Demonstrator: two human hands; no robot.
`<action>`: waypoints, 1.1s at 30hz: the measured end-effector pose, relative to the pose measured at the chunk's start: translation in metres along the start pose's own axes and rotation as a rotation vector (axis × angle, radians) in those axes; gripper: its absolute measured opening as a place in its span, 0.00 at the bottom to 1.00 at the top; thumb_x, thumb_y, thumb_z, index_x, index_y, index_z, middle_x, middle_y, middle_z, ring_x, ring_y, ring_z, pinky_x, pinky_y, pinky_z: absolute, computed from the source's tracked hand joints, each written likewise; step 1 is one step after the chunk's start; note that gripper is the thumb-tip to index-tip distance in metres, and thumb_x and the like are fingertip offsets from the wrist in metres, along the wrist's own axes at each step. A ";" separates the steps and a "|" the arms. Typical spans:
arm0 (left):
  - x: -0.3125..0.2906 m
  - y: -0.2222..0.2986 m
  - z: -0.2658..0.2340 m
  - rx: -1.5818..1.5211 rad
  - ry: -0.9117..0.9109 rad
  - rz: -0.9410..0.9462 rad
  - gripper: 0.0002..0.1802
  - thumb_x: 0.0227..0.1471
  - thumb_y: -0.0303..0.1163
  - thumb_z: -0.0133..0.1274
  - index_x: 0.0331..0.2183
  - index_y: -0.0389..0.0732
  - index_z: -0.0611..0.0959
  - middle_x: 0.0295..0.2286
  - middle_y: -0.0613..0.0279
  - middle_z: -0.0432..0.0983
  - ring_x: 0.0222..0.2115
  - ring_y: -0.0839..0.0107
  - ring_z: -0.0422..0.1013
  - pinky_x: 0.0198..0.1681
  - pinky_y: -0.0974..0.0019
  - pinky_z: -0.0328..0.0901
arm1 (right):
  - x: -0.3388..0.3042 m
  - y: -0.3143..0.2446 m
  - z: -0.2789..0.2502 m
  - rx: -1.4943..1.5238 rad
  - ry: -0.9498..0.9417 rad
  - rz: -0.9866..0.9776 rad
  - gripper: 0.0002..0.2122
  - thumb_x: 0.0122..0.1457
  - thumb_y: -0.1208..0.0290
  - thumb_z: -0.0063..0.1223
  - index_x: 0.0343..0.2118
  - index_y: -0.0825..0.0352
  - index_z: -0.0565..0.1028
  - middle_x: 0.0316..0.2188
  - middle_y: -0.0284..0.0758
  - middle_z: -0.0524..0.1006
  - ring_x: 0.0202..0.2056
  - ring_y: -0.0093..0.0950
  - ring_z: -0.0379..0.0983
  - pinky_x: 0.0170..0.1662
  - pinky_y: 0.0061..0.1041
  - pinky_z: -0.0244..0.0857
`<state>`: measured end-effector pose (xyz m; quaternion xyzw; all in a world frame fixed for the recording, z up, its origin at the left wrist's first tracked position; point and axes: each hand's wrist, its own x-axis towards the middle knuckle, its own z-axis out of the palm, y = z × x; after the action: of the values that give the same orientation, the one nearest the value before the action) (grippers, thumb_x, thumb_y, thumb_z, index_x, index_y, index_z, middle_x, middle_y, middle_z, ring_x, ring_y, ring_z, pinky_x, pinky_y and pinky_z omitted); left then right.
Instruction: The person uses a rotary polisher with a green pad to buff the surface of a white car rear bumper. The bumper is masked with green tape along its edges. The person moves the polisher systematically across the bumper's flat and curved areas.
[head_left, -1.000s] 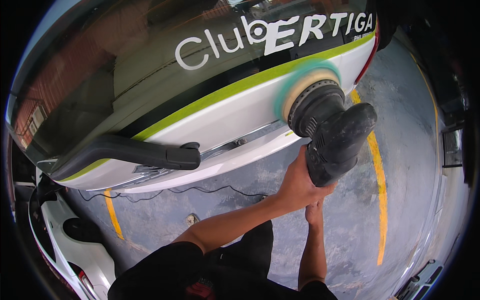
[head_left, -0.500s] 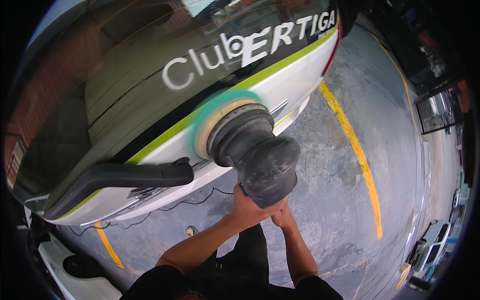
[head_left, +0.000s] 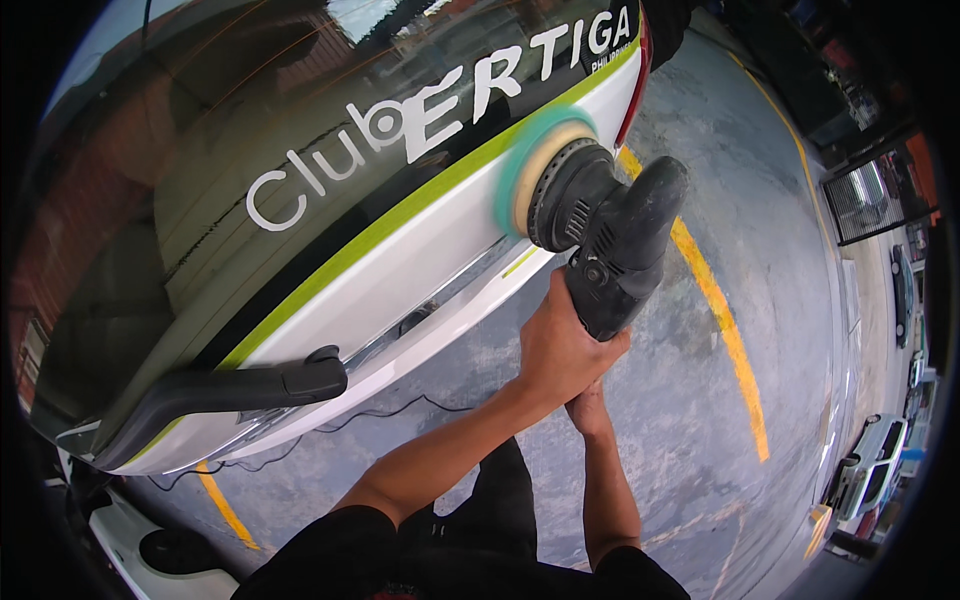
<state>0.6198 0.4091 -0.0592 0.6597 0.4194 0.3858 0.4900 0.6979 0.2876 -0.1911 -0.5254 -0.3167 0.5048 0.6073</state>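
A black polisher (head_left: 622, 255) is in my two hands, its round teal-and-cream foam pad (head_left: 535, 165) against the white tailgate (head_left: 400, 272) of a car, just below a lime-green stripe. My left hand (head_left: 563, 345) is wrapped round the lower part of the polisher's body. Close beneath it, my right hand (head_left: 589, 406) is closed at the tool's lower end; most of its fingers are hidden by my left hand and the polisher.
The dark rear window (head_left: 260, 130) has white lettering on it. A black wiper arm (head_left: 230, 388) sticks out at the lower left of the tailgate. A black cord (head_left: 375, 412) trails on the grey floor (head_left: 690, 400), which has yellow lines (head_left: 715, 300). Parked cars (head_left: 872, 465) stand far right.
The polisher has moved right and farther along the tailgate, toward the car's right edge, with both hands on it. Its body has tilted, and the view has shifted a little.
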 end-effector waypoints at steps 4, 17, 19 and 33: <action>-0.032 -0.007 -0.026 -0.010 0.020 0.010 0.44 0.38 0.38 0.73 0.52 0.32 0.67 0.36 0.45 0.81 0.37 0.47 0.81 0.41 0.54 0.74 | -0.028 0.015 0.023 -0.082 -0.009 -0.109 0.48 0.61 0.27 0.40 0.66 0.73 0.61 0.64 0.40 0.66 0.64 0.34 0.60 0.68 0.36 0.51; -0.030 -0.012 -0.017 0.011 0.042 -0.009 0.44 0.38 0.38 0.73 0.52 0.32 0.68 0.38 0.42 0.80 0.38 0.43 0.80 0.42 0.53 0.73 | -0.023 0.029 0.024 -0.042 -0.042 -0.048 0.44 0.64 0.29 0.37 0.61 0.72 0.67 0.57 0.39 0.72 0.59 0.32 0.66 0.64 0.34 0.57; -0.011 -0.008 -0.006 0.004 -0.018 -0.038 0.44 0.38 0.38 0.74 0.53 0.32 0.68 0.37 0.43 0.81 0.37 0.43 0.80 0.41 0.53 0.73 | -0.014 0.034 0.014 0.021 -0.006 0.021 0.44 0.65 0.29 0.35 0.62 0.73 0.66 0.59 0.39 0.71 0.60 0.33 0.65 0.65 0.34 0.57; -0.004 -0.004 0.020 -0.064 0.068 -0.025 0.42 0.39 0.32 0.74 0.51 0.30 0.68 0.35 0.47 0.81 0.36 0.59 0.81 0.41 0.60 0.74 | 0.010 0.002 -0.023 0.012 -0.173 -0.063 0.45 0.62 0.29 0.44 0.64 0.72 0.65 0.57 0.36 0.72 0.59 0.29 0.65 0.64 0.34 0.57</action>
<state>0.6363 0.3995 -0.0683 0.6250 0.4314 0.4150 0.5010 0.7216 0.2900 -0.2005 -0.4661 -0.3814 0.5308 0.5963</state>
